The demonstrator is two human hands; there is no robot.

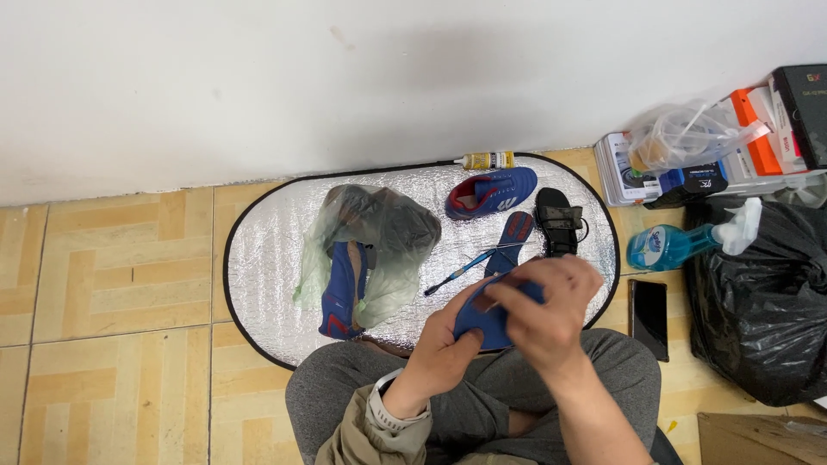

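Holding: a blue insole point(485, 317) in both hands, over my lap and the near edge of the silver mat point(267, 250).
Left hand point(444, 344): my grip is clenched on the insole from below — thumb on its near edge, fingers under it.
Right hand point(543, 301): my grip closes on the insole from above, fingertips pressed to its top face.
Mat: an oval silver sheet with a black rim, lying on the tiled floor point(112, 275) against the white wall.
On the mat, left: a blue shoe point(343, 293) half inside a clear plastic bag point(379, 228).
On the mat, far side: a second blue shoe point(491, 192), with a small glue bottle point(487, 160) just beyond it at the rim.
On the mat, near my hands: another insole point(514, 237), a thin blue tool point(461, 271) beside it, a black sandal point(557, 220).
Right of the mat: a dark phone point(649, 314) on the floor, a blue spray bottle point(668, 245), a black rubbish bag point(762, 301) — boxes stacked behind them.
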